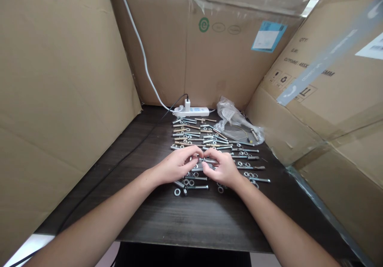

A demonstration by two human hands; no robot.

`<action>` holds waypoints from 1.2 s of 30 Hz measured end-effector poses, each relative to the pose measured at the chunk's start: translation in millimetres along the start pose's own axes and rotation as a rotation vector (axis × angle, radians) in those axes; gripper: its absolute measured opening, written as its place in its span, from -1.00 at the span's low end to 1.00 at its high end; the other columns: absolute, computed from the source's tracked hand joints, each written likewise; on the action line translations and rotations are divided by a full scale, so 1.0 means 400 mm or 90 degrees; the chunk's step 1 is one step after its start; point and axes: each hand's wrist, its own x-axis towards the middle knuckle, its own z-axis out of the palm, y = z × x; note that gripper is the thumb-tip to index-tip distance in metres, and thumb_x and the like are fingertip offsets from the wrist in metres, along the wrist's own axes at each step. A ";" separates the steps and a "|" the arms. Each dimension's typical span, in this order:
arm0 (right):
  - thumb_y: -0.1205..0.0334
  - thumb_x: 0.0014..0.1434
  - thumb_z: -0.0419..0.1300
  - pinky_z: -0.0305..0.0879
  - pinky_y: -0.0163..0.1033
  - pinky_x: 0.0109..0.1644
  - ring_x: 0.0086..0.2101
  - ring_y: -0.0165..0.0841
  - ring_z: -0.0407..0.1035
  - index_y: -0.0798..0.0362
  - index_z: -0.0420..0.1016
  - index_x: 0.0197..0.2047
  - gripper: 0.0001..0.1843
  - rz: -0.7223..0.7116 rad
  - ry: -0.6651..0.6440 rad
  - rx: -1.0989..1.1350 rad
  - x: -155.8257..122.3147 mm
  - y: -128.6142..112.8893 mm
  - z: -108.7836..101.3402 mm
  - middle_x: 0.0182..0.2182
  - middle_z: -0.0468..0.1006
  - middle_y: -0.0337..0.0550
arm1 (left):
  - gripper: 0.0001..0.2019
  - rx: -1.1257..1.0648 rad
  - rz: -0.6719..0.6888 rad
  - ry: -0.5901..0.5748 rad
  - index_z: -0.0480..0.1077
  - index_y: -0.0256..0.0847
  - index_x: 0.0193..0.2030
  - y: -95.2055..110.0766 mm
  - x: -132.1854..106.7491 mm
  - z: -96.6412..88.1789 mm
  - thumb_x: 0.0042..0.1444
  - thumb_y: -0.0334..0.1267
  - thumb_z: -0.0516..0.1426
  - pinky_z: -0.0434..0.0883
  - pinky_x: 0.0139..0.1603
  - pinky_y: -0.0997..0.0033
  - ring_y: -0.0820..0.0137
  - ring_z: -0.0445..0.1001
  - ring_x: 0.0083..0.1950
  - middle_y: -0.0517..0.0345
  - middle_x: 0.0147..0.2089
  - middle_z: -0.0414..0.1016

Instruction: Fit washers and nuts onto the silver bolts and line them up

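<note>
Both hands meet over the middle of a dark wooden table (167,219), above rows of metal bolts, nuts and washers (209,139). My left hand (176,166) has its fingers curled and pinched towards the right. My right hand (220,167) is curled too, its fingertips touching the left hand's. Between the fingertips a small bolt (202,160) shows, held by both hands. More bolts with washers (194,187) lie just under and in front of the hands.
Cardboard walls (60,91) close in the table on the left, back and right. A white power strip (191,110) with a plug and white cable lies at the back. A crumpled clear plastic bag (236,121) sits at the back right. A black cable (119,159) crosses the left side.
</note>
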 end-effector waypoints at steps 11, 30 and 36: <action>0.21 0.01 0.17 0.11 -0.42 -0.55 -0.66 -0.55 0.15 0.07 0.40 -0.34 -0.86 0.006 0.000 0.003 0.000 -0.002 0.000 -0.60 0.37 -0.32 | -0.71 0.029 -0.059 -0.082 0.28 -0.25 -0.37 -0.018 0.002 0.006 0.30 -0.23 -0.15 0.22 -0.29 0.48 0.46 0.27 -0.36 0.21 -0.40 0.32; 0.19 0.03 0.17 0.17 -0.43 -0.53 -0.63 -0.53 0.20 0.06 0.43 -0.29 -0.84 0.005 0.000 -0.004 0.000 0.007 0.001 -0.55 0.42 -0.30 | -0.81 0.091 -0.018 0.010 0.34 -0.17 -0.11 -0.002 -0.002 0.002 0.23 -0.34 -0.05 0.21 -0.32 0.52 0.49 0.33 -0.37 0.25 -0.34 0.41; 0.19 0.03 0.16 0.14 -0.42 -0.56 -0.65 -0.53 0.16 0.05 0.41 -0.33 -0.86 0.004 -0.009 0.000 -0.001 0.002 0.003 -0.58 0.40 -0.31 | -0.79 0.127 -0.059 -0.016 0.34 -0.18 -0.23 -0.005 -0.004 0.005 0.27 -0.23 -0.09 0.15 -0.38 0.50 0.47 0.29 -0.43 0.25 -0.44 0.36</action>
